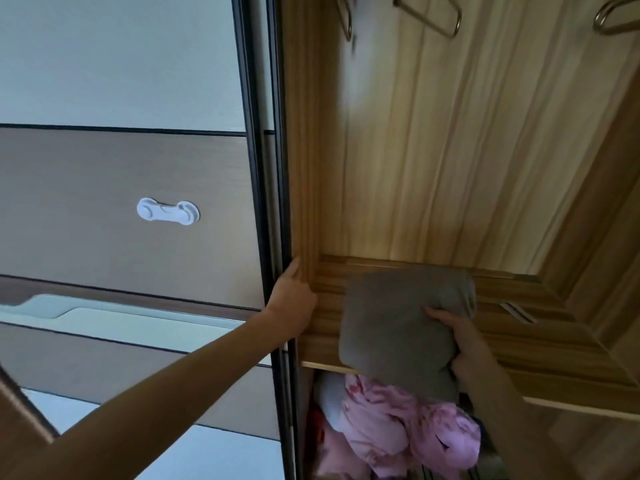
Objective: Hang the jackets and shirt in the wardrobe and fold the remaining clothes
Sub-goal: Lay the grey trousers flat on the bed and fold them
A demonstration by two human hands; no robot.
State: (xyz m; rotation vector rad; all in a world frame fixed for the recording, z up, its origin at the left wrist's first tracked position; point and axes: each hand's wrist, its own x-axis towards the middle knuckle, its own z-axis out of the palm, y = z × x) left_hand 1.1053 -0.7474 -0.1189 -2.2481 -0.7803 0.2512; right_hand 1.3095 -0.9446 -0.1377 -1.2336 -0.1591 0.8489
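Folded grey garment [398, 323], thick, clamped in right hand [459, 344]; left hand [291, 301] apparently gripping door edge [259, 202].

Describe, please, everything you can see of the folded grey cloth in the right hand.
The cloth is plain grey, soft and matte, like jersey or fleece, folded into a flat pad with rounded corners. It is tilted, over the front of the wooden shelf, its lower corner covering part of the pink clothes below. The right hand grips its bunched right edge, thumb on top. Whether it rests on the shelf I cannot tell. The left hand is apart, on the door edge.
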